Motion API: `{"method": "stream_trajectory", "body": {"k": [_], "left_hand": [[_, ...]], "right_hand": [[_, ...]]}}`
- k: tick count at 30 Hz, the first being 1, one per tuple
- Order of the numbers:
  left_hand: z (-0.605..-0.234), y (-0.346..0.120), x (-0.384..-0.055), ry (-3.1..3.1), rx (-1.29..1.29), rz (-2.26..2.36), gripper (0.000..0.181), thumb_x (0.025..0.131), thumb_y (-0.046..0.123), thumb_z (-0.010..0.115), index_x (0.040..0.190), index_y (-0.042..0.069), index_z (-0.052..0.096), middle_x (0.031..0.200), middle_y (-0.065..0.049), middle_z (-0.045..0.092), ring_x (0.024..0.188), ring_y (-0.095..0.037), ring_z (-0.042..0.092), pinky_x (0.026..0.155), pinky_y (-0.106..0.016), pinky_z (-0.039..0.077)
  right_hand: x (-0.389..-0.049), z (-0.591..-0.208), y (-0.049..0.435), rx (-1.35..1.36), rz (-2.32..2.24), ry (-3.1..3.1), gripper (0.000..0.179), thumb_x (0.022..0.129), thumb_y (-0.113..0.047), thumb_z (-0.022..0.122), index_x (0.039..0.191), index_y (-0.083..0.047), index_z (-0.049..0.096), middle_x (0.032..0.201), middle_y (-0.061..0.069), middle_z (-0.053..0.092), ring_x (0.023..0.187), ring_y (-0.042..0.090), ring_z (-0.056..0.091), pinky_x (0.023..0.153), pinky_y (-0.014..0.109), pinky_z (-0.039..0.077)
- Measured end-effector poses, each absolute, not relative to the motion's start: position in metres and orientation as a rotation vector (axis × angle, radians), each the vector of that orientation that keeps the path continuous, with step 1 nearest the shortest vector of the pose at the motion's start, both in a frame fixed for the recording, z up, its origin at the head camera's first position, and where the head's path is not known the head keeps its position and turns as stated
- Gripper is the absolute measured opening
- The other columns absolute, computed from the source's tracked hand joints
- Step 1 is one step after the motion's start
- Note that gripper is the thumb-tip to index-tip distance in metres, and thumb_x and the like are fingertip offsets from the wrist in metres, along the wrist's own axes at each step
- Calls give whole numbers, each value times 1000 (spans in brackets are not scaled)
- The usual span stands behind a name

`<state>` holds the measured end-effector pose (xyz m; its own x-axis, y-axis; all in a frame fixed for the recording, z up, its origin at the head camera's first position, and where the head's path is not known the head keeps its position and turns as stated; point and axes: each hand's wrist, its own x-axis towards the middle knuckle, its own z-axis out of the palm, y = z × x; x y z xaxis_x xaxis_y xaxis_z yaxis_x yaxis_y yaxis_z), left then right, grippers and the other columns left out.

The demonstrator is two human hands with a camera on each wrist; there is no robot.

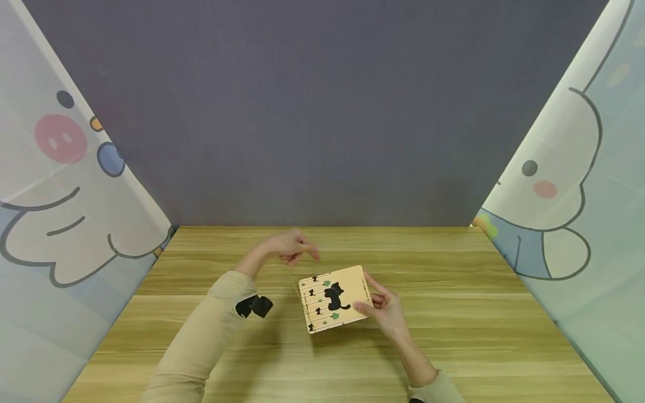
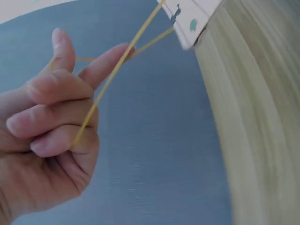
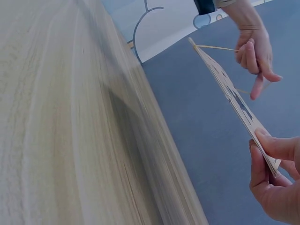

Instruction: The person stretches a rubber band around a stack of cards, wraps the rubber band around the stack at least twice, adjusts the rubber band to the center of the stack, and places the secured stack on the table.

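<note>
A flat cream card (image 1: 355, 288) with rounded corners, printed with a black cat, small bows and green leaves, is held tilted above the table. My right hand (image 1: 390, 314) pinches its right end, thumb on the printed face and fingers behind. Edge-on in the right wrist view, the card (image 3: 227, 96) looks thin and layered. From its far end a yellow rubber band (image 2: 108, 79) runs stretched to my left hand (image 2: 56, 117). There the band goes round the curled fingers and the thumb and index finger side. In the head view the left hand (image 1: 292, 247) is beyond the card.
The wood-grain table (image 1: 453, 313) lies beneath both hands, with a dark grey panel (image 1: 322, 112) upright at its back edge. Cartoon-printed curtains (image 1: 45, 224) hang at the left and right. A black strap device (image 1: 254, 306) sits on the left sleeve.
</note>
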<state>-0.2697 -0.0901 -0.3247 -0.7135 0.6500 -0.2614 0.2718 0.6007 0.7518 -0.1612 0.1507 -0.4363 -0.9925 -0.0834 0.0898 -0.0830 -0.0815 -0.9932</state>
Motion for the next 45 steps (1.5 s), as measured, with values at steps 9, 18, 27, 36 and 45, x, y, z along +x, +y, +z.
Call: {"method": "stream_trajectory", "body": {"k": [9,18,27,36,45], "left_hand": [[-298,-69,-251,2541,1004,305,26,85,33,54,95,14,70,82,0,68,30,-10,46,83,-19,43],[-299,-62,-232,2709,1260,-6,24,80,34,60,87,14,69,79,5,65,63,-5,56,64,-17,46],[-317,-72,-230,2779,1462,7,37,72,37,66,96,8,65,74,1,65,51,-1,48,51,-13,41],[-334,-80,-223,2781,1462,157,80,60,44,71,122,-1,49,115,-14,57,83,-14,62,78,-23,47],[-345,-81,-215,2773,1264,349,108,49,48,77,134,-1,31,132,-17,39,108,-25,49,88,-31,43]], "right_hand": [[-162,-439,150,-226,-2313,2148,69,70,16,63,132,2,36,96,34,56,80,32,63,65,32,52],[-162,-443,149,-268,-2350,2181,69,68,16,65,130,6,36,91,33,58,74,27,64,61,31,52],[-162,-442,151,-100,-2374,2142,69,68,18,64,131,0,39,91,33,58,73,27,65,61,31,52],[-161,-443,152,-146,-2396,2162,69,69,14,66,131,1,38,91,32,58,72,26,65,59,31,52],[-183,-488,169,-352,-2413,2168,75,69,-16,76,134,-17,39,93,20,64,77,29,64,61,35,52]]}}
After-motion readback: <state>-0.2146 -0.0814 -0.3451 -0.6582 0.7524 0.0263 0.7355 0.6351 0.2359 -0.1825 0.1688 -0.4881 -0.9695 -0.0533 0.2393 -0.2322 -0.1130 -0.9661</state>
